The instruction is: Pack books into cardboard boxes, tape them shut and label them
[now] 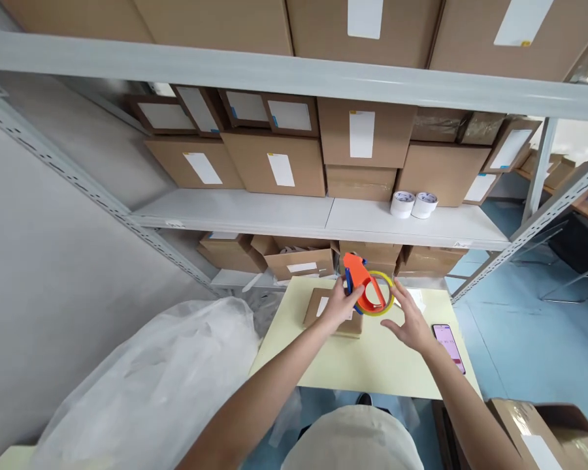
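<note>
An orange and blue tape dispenser (357, 271) is gripped in my left hand (342, 304), held up over the table. A yellow-edged roll of tape (390, 291) sits on its right side. My right hand (410, 321) is at the roll's right edge, its fingers and thumb spread apart; the fingertips are close to or touching the roll. Beneath my left hand, a small cardboard box (318, 301) with a white label lies on the pale yellow table (372, 369), partly hidden by the hand and dispenser.
A phone (448, 347) lies at the table's right side, near a white paper (416, 299). Shelving (255, 207) with boxes and two white tape rolls (402, 204) stands behind. Plastic sheeting (176, 365) bulges at left; an open carton (543, 437) sits lower right.
</note>
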The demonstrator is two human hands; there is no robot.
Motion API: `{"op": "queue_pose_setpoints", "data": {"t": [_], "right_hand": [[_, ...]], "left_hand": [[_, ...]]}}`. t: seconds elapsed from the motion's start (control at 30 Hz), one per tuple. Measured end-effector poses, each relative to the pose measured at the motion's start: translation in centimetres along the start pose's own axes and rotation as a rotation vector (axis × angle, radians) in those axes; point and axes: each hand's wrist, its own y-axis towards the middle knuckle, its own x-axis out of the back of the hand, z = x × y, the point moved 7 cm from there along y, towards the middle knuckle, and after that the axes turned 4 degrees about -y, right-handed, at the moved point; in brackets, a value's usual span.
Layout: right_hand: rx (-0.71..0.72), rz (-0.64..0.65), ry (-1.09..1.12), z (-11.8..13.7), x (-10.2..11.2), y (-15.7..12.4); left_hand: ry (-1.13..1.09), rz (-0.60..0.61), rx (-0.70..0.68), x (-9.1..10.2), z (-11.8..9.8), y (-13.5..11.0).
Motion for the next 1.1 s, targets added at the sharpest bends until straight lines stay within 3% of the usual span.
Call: {"op": "queue_pose_setpoints", "data": {"t": [0.07,0.2,0.3,0.4,0.57,0.73,0.83,0.93,1.0,1.1], "right_hand": [[-0.003,-0.043,0.030,-1.6,1.0,2.9],[-0.107,-0.202,-0.026,-5.0,1.8,9.5],[-0.187,-0.229,-0.098,-7.5,1.2,14.8],[-0.260,-0.224,-0.181,-10.0,0.1,18.9],[-0.375,-0.145,-0.268,-13.7,-2.3,21.9],[-0.382,-0.117,-0.262,-14.4,-2.9,22.7],[-0.317,-0.170,-0.302,-13.5,-2.0,20.1],[-0.246,-0.190,-0.257,-12.8,-2.6,12.4],[-0.340,-0.116,-0.155,-13.5,-5.0,4.8],[-0.610,0.173,0.044,-14.9,-11.7,-6.6]], "left_hand": [[-0.018,-0.001,-0.044,-0.9,-1.5,2.3],[-0.051,0.110,-0.208,-3.9,-4.9,7.8],[0.118,0.071,-0.299,-5.1,-7.1,12.9],[0.372,0.001,-0.301,-5.4,-8.1,17.9],[0.535,0.013,-0.228,-5.5,-7.0,23.2],[0.583,0.038,-0.221,-5.8,-6.5,24.8],[0.532,0.043,-0.354,-3.8,-5.9,22.6],[0.504,-0.021,-0.583,2.3,-2.9,15.7],[0.530,-0.144,-0.594,8.4,1.4,9.7],[0.584,-0.317,-0.306,17.7,10.6,2.6]]}}
